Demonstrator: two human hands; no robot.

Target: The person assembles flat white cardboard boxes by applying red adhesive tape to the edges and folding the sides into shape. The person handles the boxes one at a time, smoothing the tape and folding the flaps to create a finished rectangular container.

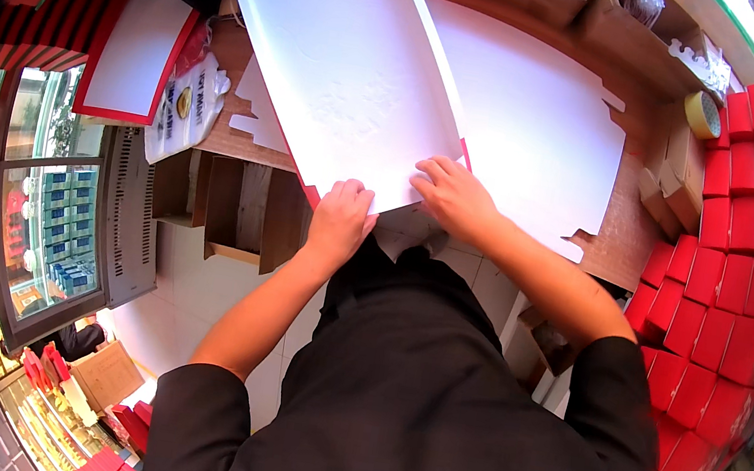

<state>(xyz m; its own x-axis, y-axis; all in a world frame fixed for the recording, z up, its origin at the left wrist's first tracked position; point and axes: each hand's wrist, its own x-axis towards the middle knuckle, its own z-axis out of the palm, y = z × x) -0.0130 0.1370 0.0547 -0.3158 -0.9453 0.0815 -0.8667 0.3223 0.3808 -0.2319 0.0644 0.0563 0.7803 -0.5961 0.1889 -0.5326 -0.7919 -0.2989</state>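
Note:
A long white cardboard box blank (344,65), red along its outer edges, slants across the wooden table toward me. Its long sides are folded up. My left hand (340,222) is closed on the left corner of its near end, fingers bent over the edge. At the right corner, my right hand (453,195) pinches the folded side with bent fingers; the thumb is mostly hidden. Under it and to the right lies a second flat white cardboard blank (540,123) with notched tabs.
Red boxes (720,287) are stacked along the right side. A roll of tape (702,115) sits by brown cardboard (684,169). At the left are a white plastic bag (188,115) and a red-edged white panel (137,49). Open compartments (240,205) show below the tabletop (631,230).

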